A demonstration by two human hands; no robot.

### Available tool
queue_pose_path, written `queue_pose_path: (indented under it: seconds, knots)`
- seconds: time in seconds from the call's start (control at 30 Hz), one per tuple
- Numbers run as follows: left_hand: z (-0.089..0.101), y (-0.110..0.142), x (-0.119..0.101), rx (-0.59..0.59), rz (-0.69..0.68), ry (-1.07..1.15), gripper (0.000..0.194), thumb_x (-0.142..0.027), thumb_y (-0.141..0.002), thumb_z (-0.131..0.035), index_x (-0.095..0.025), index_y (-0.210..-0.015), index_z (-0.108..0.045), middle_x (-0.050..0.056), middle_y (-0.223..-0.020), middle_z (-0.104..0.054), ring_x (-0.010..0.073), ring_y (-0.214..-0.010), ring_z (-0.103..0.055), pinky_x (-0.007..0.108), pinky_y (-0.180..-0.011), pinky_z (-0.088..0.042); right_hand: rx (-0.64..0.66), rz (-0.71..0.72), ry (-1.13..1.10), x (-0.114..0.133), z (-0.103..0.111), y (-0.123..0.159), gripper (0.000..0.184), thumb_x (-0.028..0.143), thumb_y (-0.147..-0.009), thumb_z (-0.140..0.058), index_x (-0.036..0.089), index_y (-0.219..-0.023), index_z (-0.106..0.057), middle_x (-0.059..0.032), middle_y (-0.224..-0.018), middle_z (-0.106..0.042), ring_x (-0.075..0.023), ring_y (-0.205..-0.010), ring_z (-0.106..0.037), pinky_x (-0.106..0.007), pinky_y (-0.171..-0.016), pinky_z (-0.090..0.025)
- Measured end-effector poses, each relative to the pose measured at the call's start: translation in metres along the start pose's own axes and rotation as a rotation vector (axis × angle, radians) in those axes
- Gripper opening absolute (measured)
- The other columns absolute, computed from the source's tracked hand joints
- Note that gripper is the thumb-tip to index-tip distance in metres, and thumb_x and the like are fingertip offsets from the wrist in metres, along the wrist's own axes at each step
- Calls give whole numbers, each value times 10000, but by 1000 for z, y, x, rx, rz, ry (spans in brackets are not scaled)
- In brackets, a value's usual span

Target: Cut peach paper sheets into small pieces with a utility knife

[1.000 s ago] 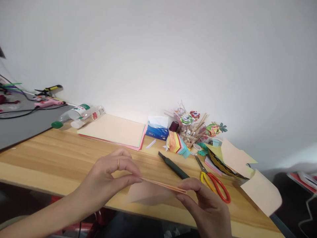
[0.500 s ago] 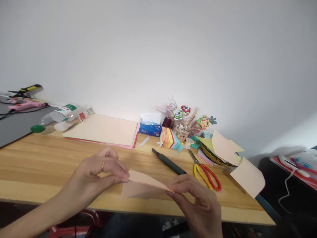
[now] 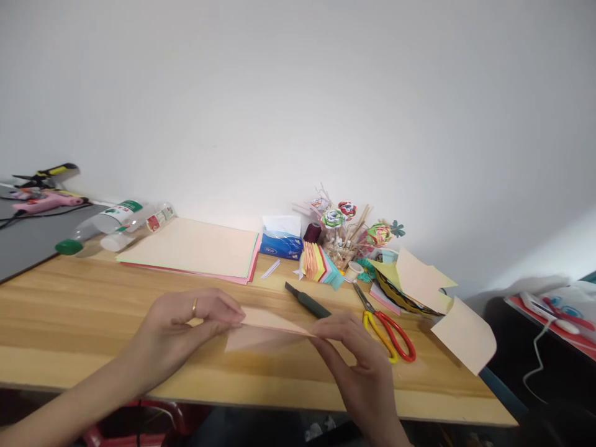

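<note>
A peach-coloured piece of paper (image 3: 272, 321), folded into a narrow form, is held just above the wooden table. My left hand (image 3: 200, 323) pinches its left end between thumb and fingers; a ring shows on one finger. At the other end, my right hand (image 3: 349, 351) pinches the paper's right tip. A second pale panel of paper (image 3: 256, 341) shows below the fold. Behind my right hand lies a dark green craft knife (image 3: 307, 302), partly covered by the fingers. Scissors (image 3: 386, 332) with red and yellow handles rest to the right.
Coloured paper sheets (image 3: 195, 245) are stacked at the back left beside plastic bottles (image 3: 116, 220). A blue tissue pack (image 3: 282, 242), folded paper strips (image 3: 316, 264) and paper flowers (image 3: 335, 217) stand along the wall. Loose paper (image 3: 465, 335) overhangs the table's right edge.
The view has swung right, so things sit further left. Both hands keep their pinch; the paper has turned to show more of its upper face and has risen slightly, with my right hand further over the knife.
</note>
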State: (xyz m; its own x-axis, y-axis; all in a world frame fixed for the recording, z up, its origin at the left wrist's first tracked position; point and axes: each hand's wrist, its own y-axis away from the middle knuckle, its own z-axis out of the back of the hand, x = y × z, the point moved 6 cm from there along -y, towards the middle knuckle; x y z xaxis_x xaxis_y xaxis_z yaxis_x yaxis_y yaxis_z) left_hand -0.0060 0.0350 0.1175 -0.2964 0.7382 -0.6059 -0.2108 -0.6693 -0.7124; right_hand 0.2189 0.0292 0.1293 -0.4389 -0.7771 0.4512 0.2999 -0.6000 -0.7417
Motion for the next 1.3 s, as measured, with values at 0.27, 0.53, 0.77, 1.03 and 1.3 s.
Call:
queue_pose_path:
  seconds: [0.27, 0.53, 0.77, 1.03, 1.3]
  knots:
    - [-33, 36, 30, 167, -142, -232, 215, -155, -897, -490, -192, -781, -668, 37, -844, -673, 116, -746, -631, 191, -641, -489, 279, 257, 310, -35, -47, 43, 147, 65, -836, -508, 189, -882, -571, -47, -871, -661, -161, -805, -591, -297, -689, -501]
    - [-57, 70, 33, 262, -7, -201, 233, -104, -893, -441, -182, -739, -598, 16, -791, -660, 114, -750, -617, 179, -669, -469, 656, 51, 225, -39, -64, 56, 160, 86, -740, -493, 198, -823, -573, -50, -1003, -646, -189, -1029, -556, -342, -884, -469]
    - [-63, 72, 43, 330, 55, -96, 243, -103, -893, -449, -165, -700, -582, 35, -786, -643, 137, -787, -595, 214, -706, -464, 645, 160, 340, -27, -95, 37, 315, 117, -877, -394, 163, -1133, -572, -84, -1193, -611, -203, -1175, -498, -393, -1006, -399]
    - [-61, 71, 42, 302, 57, -122, 245, -111, -885, -464, -165, -696, -611, 38, -765, -658, 149, -767, -566, 221, -679, -449, 813, 88, 442, -44, -120, 45, 419, 215, -904, -426, 155, -1318, -456, -101, -1399, -423, -233, -1319, -324, -432, -1064, -334]
    - [-57, 72, 42, 313, 131, -107, 211, -72, -846, -496, -163, -700, -617, 31, -796, -654, 158, -798, -546, 238, -693, -439, 895, 86, 413, -50, -122, 48, 454, 239, -930, -370, 143, -1374, -379, -104, -1456, -311, -241, -1351, -237, -468, -1076, -290]
